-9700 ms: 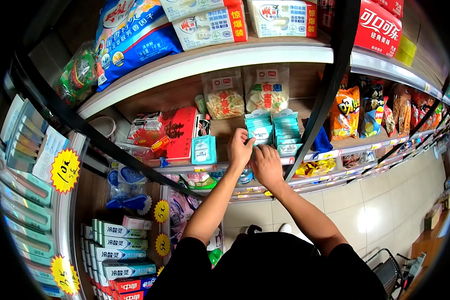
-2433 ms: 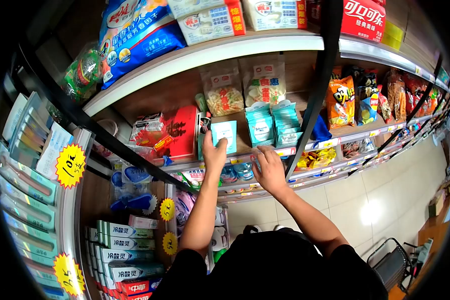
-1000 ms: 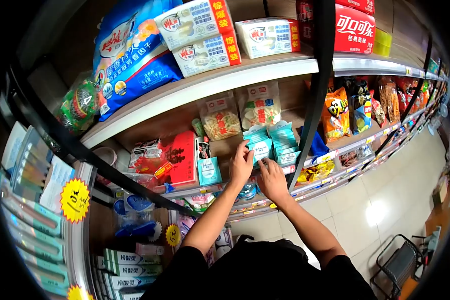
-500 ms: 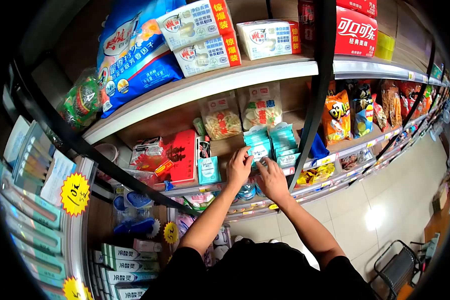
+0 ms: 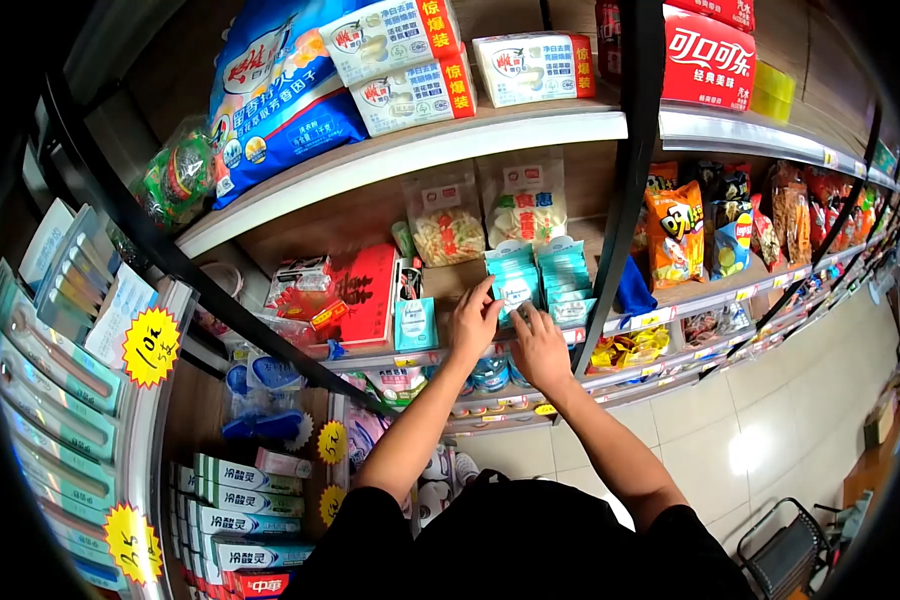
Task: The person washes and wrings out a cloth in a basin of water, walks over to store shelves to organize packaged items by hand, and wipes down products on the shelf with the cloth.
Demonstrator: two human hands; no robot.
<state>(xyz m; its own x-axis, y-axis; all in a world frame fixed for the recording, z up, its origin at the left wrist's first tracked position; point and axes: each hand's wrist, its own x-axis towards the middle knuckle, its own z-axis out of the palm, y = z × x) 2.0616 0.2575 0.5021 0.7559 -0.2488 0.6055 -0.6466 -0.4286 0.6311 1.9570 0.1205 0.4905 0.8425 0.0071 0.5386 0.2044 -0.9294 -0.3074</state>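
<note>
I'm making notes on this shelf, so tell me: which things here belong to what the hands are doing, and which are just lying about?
Part of the job:
left hand
right hand
left row of teal packets, where both hands are
right row of teal packets, probably
lone teal packet, probably

Just lying about:
red box
laundry powder bag
Coca-Cola carton
orange snack bag
toothpaste boxes

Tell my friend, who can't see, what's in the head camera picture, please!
A person's left hand and right hand are at the front of the left of two rows of teal packets on a shop shelf. Farther left are another teal packet and a red box; the shelf above holds a big blue bag and white packs.
</note>
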